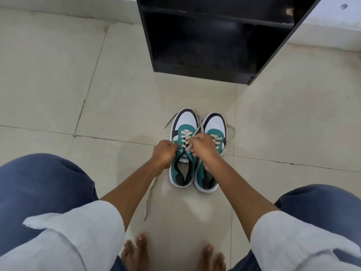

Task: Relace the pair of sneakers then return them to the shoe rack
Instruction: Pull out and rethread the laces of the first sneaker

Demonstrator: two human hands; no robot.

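Two teal, white and black sneakers stand side by side on the tiled floor, toes pointing away from me. The left sneaker [184, 122] has a cream lace crossed through most of its eyelets. My left hand [163, 153] is closed on the lace at the shoe's left side; a long lace tail [148, 196] trails from it over the floor toward me. My right hand [201, 148] pinches the other lace end [197, 132] above the tongue and hides part of the right sneaker [214, 124].
A black shoe rack [203, 73] with dark shelves stands on the floor just beyond the sneakers. My knees in blue jeans flank the view and my bare feet [136, 251] are at the bottom. Loose lace ends lie beside both toes.
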